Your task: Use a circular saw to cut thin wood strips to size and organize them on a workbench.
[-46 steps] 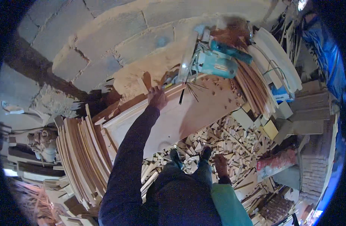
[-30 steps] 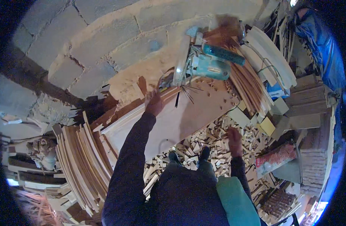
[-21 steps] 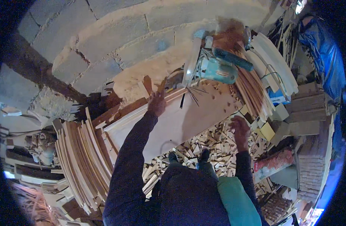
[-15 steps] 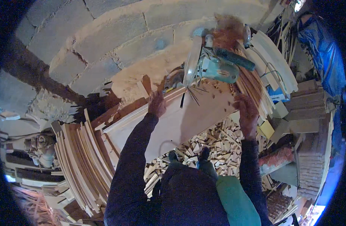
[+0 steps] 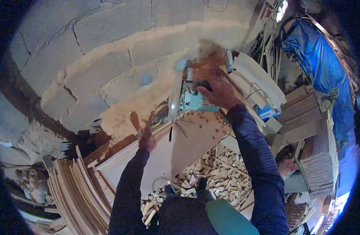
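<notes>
The left hand (image 5: pixel 147 140) lies at the wooden strip (image 5: pixel 161 129) along the board's (image 5: pixel 136 168) far edge; its grip cannot be told. Farther out, the right hand (image 5: pixel 221 89) has its thumb spread, the teal power tool (image 5: pixel 189 102) just below, contact unclear.

My dark navy fabric sleeve (image 5: pixel 258 156) is lower right of the boxy turquoise machine (image 5: pixel 193 103); behind it, a sandy-banded grey block wall (image 5: pixel 99 35); in front, a flat pale-tan wooden board (image 5: pixel 161 152); far right, a crumpled bright-blue plastic sheet (image 5: pixel 325 58).
</notes>
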The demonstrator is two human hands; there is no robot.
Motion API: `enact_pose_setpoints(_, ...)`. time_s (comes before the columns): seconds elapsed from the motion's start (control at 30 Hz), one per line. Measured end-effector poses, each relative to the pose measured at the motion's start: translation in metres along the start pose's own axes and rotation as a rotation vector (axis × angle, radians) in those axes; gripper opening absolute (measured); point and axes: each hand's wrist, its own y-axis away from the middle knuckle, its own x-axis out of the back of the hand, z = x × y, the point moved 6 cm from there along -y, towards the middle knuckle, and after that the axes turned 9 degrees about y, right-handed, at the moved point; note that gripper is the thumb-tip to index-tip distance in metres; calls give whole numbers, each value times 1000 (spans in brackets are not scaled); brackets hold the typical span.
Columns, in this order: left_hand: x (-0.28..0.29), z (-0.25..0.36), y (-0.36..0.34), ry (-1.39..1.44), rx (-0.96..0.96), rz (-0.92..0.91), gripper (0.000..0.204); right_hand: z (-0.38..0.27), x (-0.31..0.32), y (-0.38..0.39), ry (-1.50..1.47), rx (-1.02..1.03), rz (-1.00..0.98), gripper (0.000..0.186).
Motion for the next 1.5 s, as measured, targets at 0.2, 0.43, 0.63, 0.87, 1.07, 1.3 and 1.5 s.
enact_pose_setpoints(0.2, -6, -5, 4, 38, -40, -282, 60, 22, -23, -14, -53, 100, -590, 54)
enact_pose_setpoints(0.43, -11, -19, 6, 326, 3, -78, 52, 4, -3, -11, -52, 182, -414, 57)
enact_pose_setpoints(0.63, 8, -4, 1, 275, -96, 10, 64, 3, -4, 11, 2, 86, -354, 53)
enact_pose_setpoints(0.87, 17, 4, -4, 272, 31, -228, 68, -20, -23, 67, -112, 73, -77, 49)
enact_pose_setpoints(1.07, 3, -5, 0, 189, -53, -211, 67, -42, -66, 123, 114, -50, -149, 68)
enact_pose_setpoints(1.3, 6, -6, 0, 201, -70, -160, 63, -66, -80, 157, 172, 6, 5, 61)
enact_pose_setpoints(1.5, 7, -7, 0, 157, -127, -129, 63, -59, -50, 124, 104, 69, 16, 59)
